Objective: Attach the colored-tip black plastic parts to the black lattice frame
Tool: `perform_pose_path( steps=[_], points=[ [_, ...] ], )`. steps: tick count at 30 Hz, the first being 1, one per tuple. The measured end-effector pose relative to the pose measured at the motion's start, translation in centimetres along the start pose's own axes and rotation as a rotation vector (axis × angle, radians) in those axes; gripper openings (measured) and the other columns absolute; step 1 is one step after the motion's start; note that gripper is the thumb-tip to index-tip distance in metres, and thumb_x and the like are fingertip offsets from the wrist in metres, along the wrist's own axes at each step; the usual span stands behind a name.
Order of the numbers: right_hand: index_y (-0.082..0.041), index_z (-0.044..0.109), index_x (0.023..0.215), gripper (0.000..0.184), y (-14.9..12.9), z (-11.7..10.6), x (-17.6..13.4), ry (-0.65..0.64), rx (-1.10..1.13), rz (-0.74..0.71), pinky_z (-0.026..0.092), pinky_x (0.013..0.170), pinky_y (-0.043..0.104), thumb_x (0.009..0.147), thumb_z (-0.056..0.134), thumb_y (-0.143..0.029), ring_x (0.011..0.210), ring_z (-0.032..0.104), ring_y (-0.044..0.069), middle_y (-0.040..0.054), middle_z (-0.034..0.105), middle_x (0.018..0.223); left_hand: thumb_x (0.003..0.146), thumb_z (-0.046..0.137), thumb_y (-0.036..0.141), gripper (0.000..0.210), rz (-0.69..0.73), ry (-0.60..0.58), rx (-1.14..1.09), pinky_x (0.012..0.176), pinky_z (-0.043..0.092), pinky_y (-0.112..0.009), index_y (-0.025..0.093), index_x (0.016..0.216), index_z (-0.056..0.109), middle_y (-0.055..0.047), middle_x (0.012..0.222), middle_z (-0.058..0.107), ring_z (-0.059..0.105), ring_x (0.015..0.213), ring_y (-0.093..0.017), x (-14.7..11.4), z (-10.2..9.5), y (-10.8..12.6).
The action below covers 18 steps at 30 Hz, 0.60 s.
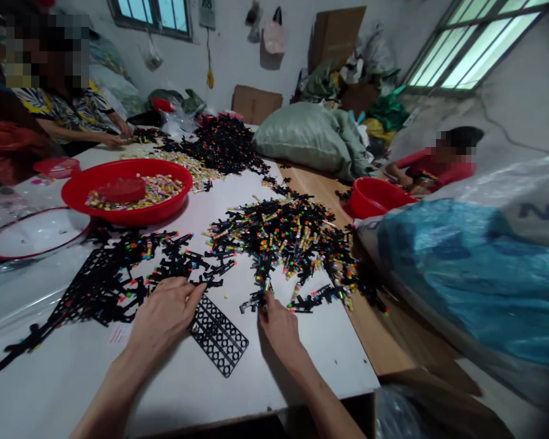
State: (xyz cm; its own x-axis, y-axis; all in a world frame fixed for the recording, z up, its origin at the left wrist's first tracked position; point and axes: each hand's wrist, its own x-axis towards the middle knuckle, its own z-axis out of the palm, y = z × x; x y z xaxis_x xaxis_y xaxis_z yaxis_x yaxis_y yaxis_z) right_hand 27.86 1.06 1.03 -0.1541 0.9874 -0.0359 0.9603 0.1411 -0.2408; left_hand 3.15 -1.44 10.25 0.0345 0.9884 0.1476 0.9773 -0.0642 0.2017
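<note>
My left hand (168,303) is closed, thumb and fingers together at a small black toy gun (216,283) on the white table (183,396). Beside it, partly under the fingers, a black lattice-like plastic rack (222,341) lies flat. My right hand (280,323) pinches another black toy gun (251,303), and a small tube with coloured contents (268,284) shows at its fingertips. Ahead of this hand spreads a heap of black toy guns with colourful tubes (283,235). Left of my left hand lies a pile of black toy guns with coloured tips (119,286).
A red basin (169,206) holds small colourful tubes, next to a white red-rimmed basin (41,235). Farther back are a dark heap (226,143) and a large sack (302,137). A blue-white bag (476,286) bulges at right. One person works at far left, another at right.
</note>
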Motion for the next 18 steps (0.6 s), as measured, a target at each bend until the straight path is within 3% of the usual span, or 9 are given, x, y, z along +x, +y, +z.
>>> perform_pose_path(
  steps=[3, 7, 9, 13, 18],
  points=[
    [-0.017, 0.046, 0.126, 0.044, -0.1, -0.2, 0.8, 0.026, 0.227, 0.090, 0.039, 0.061, 0.027, 0.082, 0.049, -0.016, 0.071, 0.061, 0.020, 0.0046, 0.066, 0.080, 0.096, 0.026, 0.043, 0.053, 0.022, -0.020, 0.029, 0.081, 0.043, -0.036, 0.018, 0.065, 0.062, -0.006, 0.073, 0.062, 0.059, 0.081, -0.023, -0.1, -0.4, 0.0],
    [-0.013, 0.045, 0.120, 0.051, -0.1, -0.7, 1.4, 0.032, 0.922, 0.074, 0.038, 0.053, 0.024, 0.075, 0.058, -0.034, 0.057, 0.052, 0.014, -0.0015, 0.058, 0.068, 0.096, 0.027, 0.043, 0.054, -0.007, -0.019, 0.109, 0.078, 0.046, -0.035, 0.017, 0.067, 0.064, -0.008, 0.072, 0.063, 0.061, 0.083, -0.024, 0.2, -0.6, 0.3],
    [-0.013, 0.048, 0.113, 0.054, -0.9, -0.5, 1.4, -0.039, 1.182, 0.065, 0.036, 0.050, 0.022, 0.069, 0.063, -0.039, 0.052, 0.046, 0.011, -0.0030, 0.055, 0.068, 0.095, 0.028, 0.044, 0.054, -0.041, -0.020, 0.137, 0.075, 0.048, -0.034, 0.016, 0.068, 0.065, -0.009, 0.074, 0.064, 0.062, 0.086, -0.025, 0.4, -0.6, 0.5],
    [-0.015, 0.055, 0.083, 0.035, -3.6, -0.4, 0.5, -0.286, 1.328, 0.018, 0.032, 0.048, 0.019, 0.059, 0.071, -0.034, 0.049, 0.039, 0.007, -0.0071, 0.046, 0.058, 0.096, 0.029, 0.043, 0.053, -0.083, -0.024, 0.138, 0.072, 0.049, -0.033, 0.016, 0.068, 0.065, -0.010, 0.074, 0.064, 0.062, 0.086, -0.026, 0.4, -0.7, 0.8],
    [-0.015, 0.061, 0.092, 0.031, -6.9, -0.7, -1.5, -0.295, 1.322, -0.087, 0.032, 0.047, 0.019, 0.068, 0.067, -0.033, 0.048, 0.041, 0.008, -0.0062, 0.049, 0.056, 0.096, 0.030, 0.042, 0.052, -0.091, -0.016, 0.121, 0.077, 0.048, -0.036, 0.015, 0.070, 0.065, -0.010, 0.076, 0.065, 0.062, 0.086, -0.026, 0.3, -0.9, 1.3]
  ],
)
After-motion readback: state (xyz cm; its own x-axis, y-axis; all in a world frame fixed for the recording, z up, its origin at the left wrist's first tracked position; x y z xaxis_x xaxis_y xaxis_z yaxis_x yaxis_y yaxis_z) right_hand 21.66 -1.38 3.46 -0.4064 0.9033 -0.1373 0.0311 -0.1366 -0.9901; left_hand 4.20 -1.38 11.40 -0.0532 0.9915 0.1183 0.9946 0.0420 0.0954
